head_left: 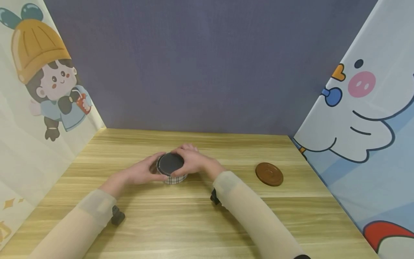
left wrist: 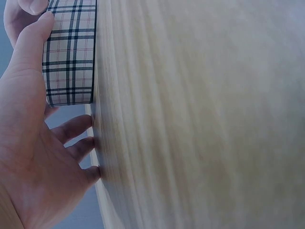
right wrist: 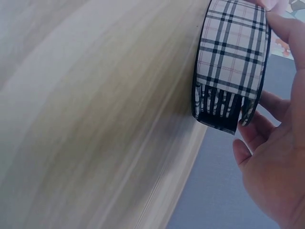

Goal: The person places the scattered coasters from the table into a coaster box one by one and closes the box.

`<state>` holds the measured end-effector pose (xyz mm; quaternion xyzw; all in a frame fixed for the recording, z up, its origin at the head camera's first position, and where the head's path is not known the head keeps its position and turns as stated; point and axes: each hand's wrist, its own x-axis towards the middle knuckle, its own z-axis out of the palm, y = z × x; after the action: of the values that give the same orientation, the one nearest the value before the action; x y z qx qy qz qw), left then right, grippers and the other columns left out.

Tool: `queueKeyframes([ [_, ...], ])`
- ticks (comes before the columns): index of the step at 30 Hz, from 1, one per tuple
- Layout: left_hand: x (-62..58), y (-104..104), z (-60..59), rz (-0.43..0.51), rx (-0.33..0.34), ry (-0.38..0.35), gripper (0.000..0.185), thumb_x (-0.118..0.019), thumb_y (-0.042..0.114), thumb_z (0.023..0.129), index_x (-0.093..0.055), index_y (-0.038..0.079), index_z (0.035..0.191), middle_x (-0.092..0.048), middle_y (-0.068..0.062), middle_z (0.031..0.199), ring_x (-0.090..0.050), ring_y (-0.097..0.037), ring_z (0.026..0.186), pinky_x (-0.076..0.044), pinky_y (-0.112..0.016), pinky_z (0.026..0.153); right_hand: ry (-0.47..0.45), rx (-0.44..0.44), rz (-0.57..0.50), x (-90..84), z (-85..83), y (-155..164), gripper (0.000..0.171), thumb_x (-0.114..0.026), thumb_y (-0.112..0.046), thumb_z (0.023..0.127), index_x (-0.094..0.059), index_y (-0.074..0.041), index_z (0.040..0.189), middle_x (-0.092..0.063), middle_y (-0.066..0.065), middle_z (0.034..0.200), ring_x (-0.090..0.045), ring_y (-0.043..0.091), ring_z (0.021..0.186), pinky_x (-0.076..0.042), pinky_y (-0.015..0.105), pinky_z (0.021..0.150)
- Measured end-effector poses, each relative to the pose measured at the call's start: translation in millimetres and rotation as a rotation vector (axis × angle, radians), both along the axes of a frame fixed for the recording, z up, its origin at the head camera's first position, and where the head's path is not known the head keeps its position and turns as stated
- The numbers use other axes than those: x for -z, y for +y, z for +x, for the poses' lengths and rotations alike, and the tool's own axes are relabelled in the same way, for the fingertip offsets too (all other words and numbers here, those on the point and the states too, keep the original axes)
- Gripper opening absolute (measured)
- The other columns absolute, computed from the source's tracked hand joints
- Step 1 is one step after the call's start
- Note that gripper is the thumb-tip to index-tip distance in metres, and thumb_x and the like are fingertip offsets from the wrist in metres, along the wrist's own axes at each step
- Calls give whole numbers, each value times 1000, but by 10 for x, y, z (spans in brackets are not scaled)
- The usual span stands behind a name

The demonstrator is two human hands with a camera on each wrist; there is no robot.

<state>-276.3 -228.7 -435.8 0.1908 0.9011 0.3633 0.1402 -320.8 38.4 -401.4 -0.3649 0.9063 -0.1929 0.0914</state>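
Pale printed cloth [head_left: 35,118] on the far left, with a cartoon child in an orange hat. Light wooden table [head_left: 194,223] across the whole foreground, grain running side to side. Cream sleeve [head_left: 74,230] coming in from the lower left, a small dark clip at the wrist. Left hand [head_left: 140,172] next, lying on the table at the left side of the round box [head_left: 170,168], thumb and forefinger curled against its wall; from the left wrist view, thumb pressed on the checked side [left wrist: 71,52], the other three fingers [left wrist: 78,143] hanging loosely bent, their tips at the table surface. Round box near the table's middle, standing upright on the wood, checked beige and black around the side, dark on top. Right hand [head_left: 191,161] at the box's right and far side, fingers wrapped over the rim and gripping it; from the right wrist view, one finger lying along the checked wall [right wrist: 236,62], the rest bent just beside it. Second cream sleeve [head_left: 255,216] running down to the lower right. Brown round disc [head_left: 269,174] flat on the table, well apart to the right of the box. Pale cloth [head_left: 372,144] with a cartoon animal at the far right; plain grey wall [head_left: 207,64] behind everything.
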Motion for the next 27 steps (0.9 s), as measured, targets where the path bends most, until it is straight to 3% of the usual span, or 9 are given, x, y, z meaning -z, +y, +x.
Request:
queueKeyframes([
  [11,-14,7,9,-12,3,4,113,-82,60,95,-18,18,177,-25,-28,178,-37,-53,159,-35,-72,126,-22,-5,11,7,-9,-9,93,-88,-54,86,-49,-25,165,-46,5,164,-38,29,153,-30,56,130],
  [27,-31,1,15,1,20,5,111,-82,58,96,-18,17,176,-27,-26,178,-40,-50,159,-38,-70,125,-39,-6,-20,5,11,37,95,-88,-60,86,-48,-26,166,-44,5,166,-39,26,150,-37,55,125],
])
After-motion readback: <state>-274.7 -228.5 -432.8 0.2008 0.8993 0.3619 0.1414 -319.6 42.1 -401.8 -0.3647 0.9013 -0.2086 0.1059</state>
